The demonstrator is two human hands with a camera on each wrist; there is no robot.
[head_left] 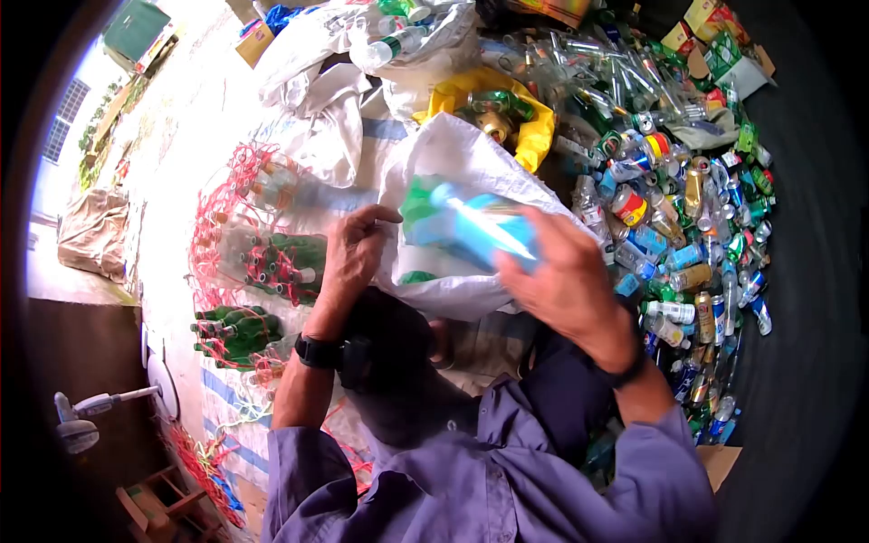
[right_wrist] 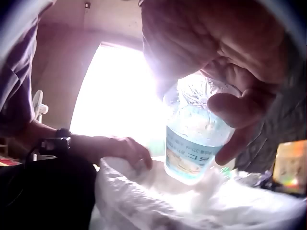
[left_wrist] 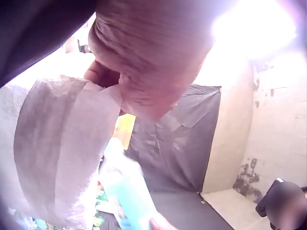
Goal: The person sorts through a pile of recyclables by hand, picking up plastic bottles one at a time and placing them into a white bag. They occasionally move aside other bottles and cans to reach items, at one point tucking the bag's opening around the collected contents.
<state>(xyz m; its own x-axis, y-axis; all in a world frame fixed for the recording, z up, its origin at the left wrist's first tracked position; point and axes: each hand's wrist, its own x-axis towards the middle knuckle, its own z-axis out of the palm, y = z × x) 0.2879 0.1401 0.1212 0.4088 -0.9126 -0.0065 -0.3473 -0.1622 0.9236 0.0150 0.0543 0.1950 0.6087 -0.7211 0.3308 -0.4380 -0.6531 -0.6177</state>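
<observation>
My right hand (head_left: 570, 281) grips a clear plastic bottle (right_wrist: 189, 143) with a light-blue label, blurred in the head view. The bottle is over the mouth of a white woven sack (head_left: 466, 299) in front of my knees. In the right wrist view, the bottle's wide end is in my fingers (right_wrist: 235, 112). My left hand (head_left: 355, 249) pinches the sack's rim on its left side; the left wrist view shows the white fabric (left_wrist: 72, 148) bunched at the fingers. Something green (head_left: 418, 276) shows inside the sack, and its lower contents are hidden.
A big heap of cans and bottles (head_left: 670, 226) spreads on the right. Behind the sack is a yellow bag (head_left: 539, 136) holding cans. On the left, green bottles (head_left: 240, 335) lie with red netting (head_left: 213, 226). A white fan (head_left: 163, 385) stands at the lower left.
</observation>
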